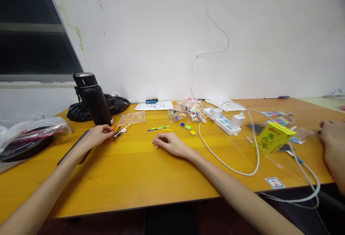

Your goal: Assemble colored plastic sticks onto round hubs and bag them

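My left hand (104, 133) is at the left of the table, its fingertips closed on a thin red plastic piece (115, 127) that they partly cover. Right beside the fingertips are a black arrow-like piece (117, 133) and a white piece with a round part (123, 130). My right hand (171, 143) rests on the table near the middle, fingers loosely curled with nothing visible in them. Just beyond it lie yellow, green and blue arrow-like strips (159, 129). Farther right sit small round pieces: blue (182, 124), green (188, 127) and yellow (193, 133).
A black bottle (93, 100) stands behind my left hand, near a dark phone-like slab (73, 148). Bagged small parts (195, 111) lie at the back. To the right are a power strip (226, 124), looping white cable (229, 172), a yellow box (275, 138) and another person's hand (332, 138).
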